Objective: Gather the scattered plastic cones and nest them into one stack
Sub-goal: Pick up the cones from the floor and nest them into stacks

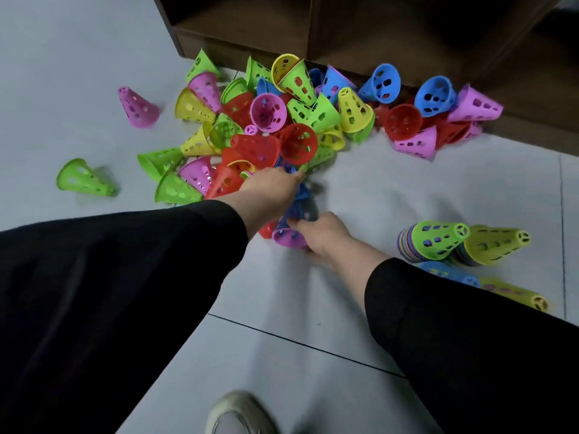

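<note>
Cones (275,120) of perforated plastic in green, yellow, red, pink and blue lay in a loose heap on the grey tiled floor (391,183), most tipped on their sides, along the foot of a dark wooden shelf unit (344,32). One pink cone (137,107) and one green cone (83,178) lay apart to the left of the heap. A short nested stack (296,214), blue above with a pink cone at its wide end, was held at the heap's near edge. The right hand (324,238) gripped this stack at its lower end, fingers curled about the pink and blue cones. The left hand (272,191) reached over the stack's upper part into the heap edge; its fingertips were blurred and hidden among the cones, so whether it gripped anything could not be determined. The two hands were close together, the left just above the right. Several finished nested stacks (438,242) lay on their sides on the floor to the right of the right hand, well apart from the heap, topped by green, yellow and blue cones. Both arms wore black sleeves (125,277). A pale shoe (239,413) showed at the bottom edge.
</note>
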`<move>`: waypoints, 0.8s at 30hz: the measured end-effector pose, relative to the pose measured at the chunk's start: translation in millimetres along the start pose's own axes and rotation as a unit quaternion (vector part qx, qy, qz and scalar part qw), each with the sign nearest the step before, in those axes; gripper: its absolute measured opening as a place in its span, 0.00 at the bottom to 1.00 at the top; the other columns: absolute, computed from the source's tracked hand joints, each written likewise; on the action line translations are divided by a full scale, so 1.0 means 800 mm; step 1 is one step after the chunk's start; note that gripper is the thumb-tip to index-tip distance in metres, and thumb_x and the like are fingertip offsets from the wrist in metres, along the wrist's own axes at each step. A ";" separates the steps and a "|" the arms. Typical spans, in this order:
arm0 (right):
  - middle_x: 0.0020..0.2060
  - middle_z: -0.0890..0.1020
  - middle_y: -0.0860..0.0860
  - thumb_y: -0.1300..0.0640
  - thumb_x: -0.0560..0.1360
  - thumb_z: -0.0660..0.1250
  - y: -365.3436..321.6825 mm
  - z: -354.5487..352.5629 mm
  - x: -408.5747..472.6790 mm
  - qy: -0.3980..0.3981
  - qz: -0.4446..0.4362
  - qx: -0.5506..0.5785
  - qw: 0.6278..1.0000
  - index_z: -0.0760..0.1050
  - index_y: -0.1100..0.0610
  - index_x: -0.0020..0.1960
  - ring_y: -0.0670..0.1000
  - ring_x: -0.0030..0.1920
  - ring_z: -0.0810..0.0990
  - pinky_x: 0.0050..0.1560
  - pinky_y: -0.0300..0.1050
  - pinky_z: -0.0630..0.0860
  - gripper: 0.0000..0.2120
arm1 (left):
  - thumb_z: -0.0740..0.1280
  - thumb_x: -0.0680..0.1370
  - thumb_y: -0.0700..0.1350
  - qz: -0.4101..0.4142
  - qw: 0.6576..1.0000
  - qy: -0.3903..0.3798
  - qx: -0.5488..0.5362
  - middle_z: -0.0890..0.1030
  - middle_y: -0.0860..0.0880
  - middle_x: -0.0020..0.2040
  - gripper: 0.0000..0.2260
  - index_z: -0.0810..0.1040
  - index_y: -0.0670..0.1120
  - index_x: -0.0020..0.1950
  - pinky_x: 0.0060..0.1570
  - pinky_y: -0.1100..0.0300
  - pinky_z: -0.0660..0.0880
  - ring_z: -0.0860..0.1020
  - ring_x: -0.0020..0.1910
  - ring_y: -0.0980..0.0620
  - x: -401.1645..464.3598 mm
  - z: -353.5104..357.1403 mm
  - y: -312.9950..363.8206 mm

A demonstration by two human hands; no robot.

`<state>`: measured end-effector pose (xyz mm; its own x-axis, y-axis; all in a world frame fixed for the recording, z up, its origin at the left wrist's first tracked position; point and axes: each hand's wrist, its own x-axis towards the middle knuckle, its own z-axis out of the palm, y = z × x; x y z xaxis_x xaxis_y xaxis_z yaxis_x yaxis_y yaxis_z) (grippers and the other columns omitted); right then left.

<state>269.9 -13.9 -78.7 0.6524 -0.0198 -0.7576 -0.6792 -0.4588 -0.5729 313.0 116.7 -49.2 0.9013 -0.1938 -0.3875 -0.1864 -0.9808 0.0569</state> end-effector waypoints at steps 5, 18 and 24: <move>0.47 0.84 0.54 0.42 0.64 0.74 0.013 0.001 0.001 0.013 -0.022 0.005 1.000 0.77 0.55 0.56 0.56 0.46 0.84 0.49 0.56 0.83 0.26 | 0.66 0.80 0.48 0.003 1.000 0.007 0.020 0.73 0.44 0.49 0.20 0.67 0.50 0.71 0.40 0.51 0.73 0.77 0.50 0.41 0.014 0.015 0.011; 0.41 0.82 0.53 0.48 0.69 0.74 0.004 0.010 -0.019 0.003 -0.037 -0.053 0.998 0.76 0.57 0.46 0.54 0.42 0.82 0.39 0.45 0.76 0.14 | 0.68 0.76 0.60 -0.071 0.905 0.245 -0.341 0.79 0.53 0.41 0.16 0.73 0.48 0.49 0.34 0.62 0.69 0.76 0.39 0.54 -0.066 -0.014 0.001; 0.38 0.82 0.54 0.49 0.69 0.71 0.011 -0.021 -0.087 -0.001 -0.051 0.162 0.986 0.80 0.61 0.46 0.52 0.37 0.78 0.41 0.48 0.78 0.15 | 0.70 0.77 0.55 -0.103 0.807 0.299 -0.498 0.76 0.50 0.38 0.17 0.68 0.44 0.49 0.33 0.61 0.70 0.72 0.34 0.54 -0.112 -0.041 0.031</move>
<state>224.0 -31.2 -26.2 0.7224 0.0144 -0.6913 -0.6819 -0.1511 -0.7157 240.1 109.3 17.1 0.9561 0.2926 0.0135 0.1303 -0.4662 0.8750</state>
